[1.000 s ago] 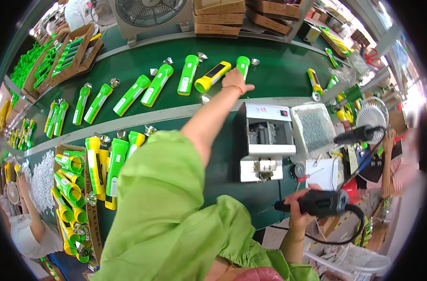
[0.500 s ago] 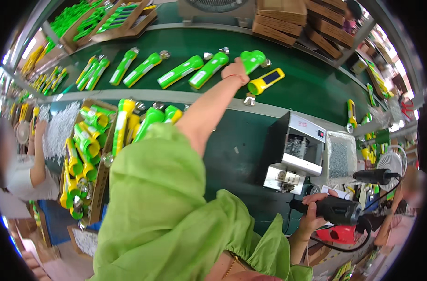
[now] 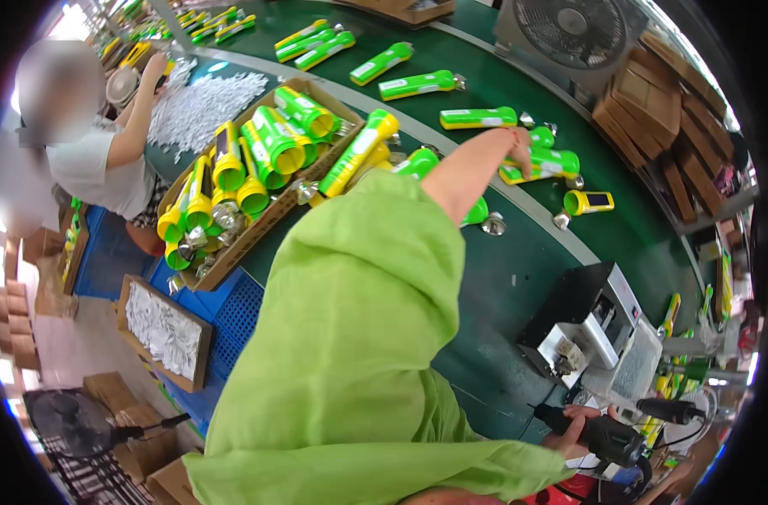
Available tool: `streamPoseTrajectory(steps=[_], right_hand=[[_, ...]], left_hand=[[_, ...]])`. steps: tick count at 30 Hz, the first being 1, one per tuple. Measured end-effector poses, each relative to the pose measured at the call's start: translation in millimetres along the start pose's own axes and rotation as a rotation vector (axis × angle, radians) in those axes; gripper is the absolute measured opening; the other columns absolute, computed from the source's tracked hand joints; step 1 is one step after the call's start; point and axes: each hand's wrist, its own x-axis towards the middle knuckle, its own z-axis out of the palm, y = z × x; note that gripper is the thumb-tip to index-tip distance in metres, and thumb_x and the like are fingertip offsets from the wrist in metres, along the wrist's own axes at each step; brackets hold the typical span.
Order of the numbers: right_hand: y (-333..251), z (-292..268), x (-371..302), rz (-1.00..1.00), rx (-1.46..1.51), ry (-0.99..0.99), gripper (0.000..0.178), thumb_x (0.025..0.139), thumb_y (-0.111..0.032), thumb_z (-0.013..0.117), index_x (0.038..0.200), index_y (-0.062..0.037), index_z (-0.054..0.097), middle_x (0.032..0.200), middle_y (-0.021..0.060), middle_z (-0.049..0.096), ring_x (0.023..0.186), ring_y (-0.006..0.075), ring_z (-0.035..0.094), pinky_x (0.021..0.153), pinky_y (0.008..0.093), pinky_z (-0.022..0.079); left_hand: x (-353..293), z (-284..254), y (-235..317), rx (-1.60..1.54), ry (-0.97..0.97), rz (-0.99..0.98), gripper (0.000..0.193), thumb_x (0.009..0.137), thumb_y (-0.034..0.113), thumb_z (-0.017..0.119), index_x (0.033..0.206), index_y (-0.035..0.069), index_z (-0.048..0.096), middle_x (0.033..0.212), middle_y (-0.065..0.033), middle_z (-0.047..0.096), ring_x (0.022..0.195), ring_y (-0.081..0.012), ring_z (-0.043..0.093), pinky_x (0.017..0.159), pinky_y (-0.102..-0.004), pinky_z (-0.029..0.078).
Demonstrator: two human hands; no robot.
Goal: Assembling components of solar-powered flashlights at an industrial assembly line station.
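Across the far side of the bench, my left hand [image 3: 518, 153] reaches onto a green-and-yellow flashlight [image 3: 556, 163] lying on the green belt. Its fingers are bent around the body, partly hidden. A silver reflector [image 3: 575, 182] lies by that flashlight's head. Another green flashlight [image 3: 478, 118] rests just beyond it, and a yellow one [image 3: 587, 202] with a dark panel lies to its right. At lower right, my right hand [image 3: 573, 427] is wrapped around a black electric screwdriver [image 3: 613, 439], whose tip points left.
A cardboard box [image 3: 257, 227] of open-headed flashlights stands at left, more beside it. A black-and-silver machine [image 3: 603, 324] sits at right by a tray of small grey parts [image 3: 638, 366]. A fan [image 3: 569, 32] stands beyond the belt. Another person [image 3: 98, 160] works at far left.
My view has turned, so the bench appears rotated and more shows at left. The left hand is still at the same flashlight; the right still holds the screwdriver.
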Motion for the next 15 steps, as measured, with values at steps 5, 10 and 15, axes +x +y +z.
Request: streamPoseTrajectory(steps=[5, 10, 15], right_hand=[[-14.7, 20.0, 0.8, 0.003, -0.008, 0.019, 0.057, 0.089, -0.011, 0.061, 0.135, 0.0024, 0.031, 0.077, 0.0109, 0.054, 0.066, 0.0192, 0.053, 0.067, 0.0368, 0.048], [-23.2, 29.3, 4.6, -0.012, 0.022, -0.010, 0.058, 0.087, -0.011, 0.063, 0.134, 0.0029, 0.032, 0.077, 0.0114, 0.054, 0.066, 0.0191, 0.053, 0.067, 0.0358, 0.048], [-26.4, 30.6, -5.2, -0.010, 0.003, 0.054, 0.057, 0.086, -0.010, 0.062, 0.134, 0.0029, 0.033, 0.076, 0.0106, 0.055, 0.066, 0.0185, 0.053, 0.068, 0.0343, 0.048]], left_hand=[[-30.8, -6.0, 26.6, 0.065, -0.008, -0.007, 0.082, 0.053, 0.043, 0.089, 0.121, 0.003, 0.066, 0.121, -0.0150, 0.066, 0.107, -0.0279, 0.066, 0.091, -0.0381, 0.053], [-154.3, -80.6, 14.1, 0.256, 0.136, 0.112, 0.072, 0.055, 0.038, 0.084, 0.119, 0.010, 0.067, 0.108, -0.0164, 0.069, 0.101, -0.0318, 0.067, 0.090, -0.0386, 0.052], [-315.8, -150.5, -45.9, 0.339, 0.224, 0.027, 0.069, 0.062, 0.036, 0.082, 0.127, 0.018, 0.064, 0.121, -0.0128, 0.064, 0.121, -0.0348, 0.053, 0.097, -0.0445, 0.045]])
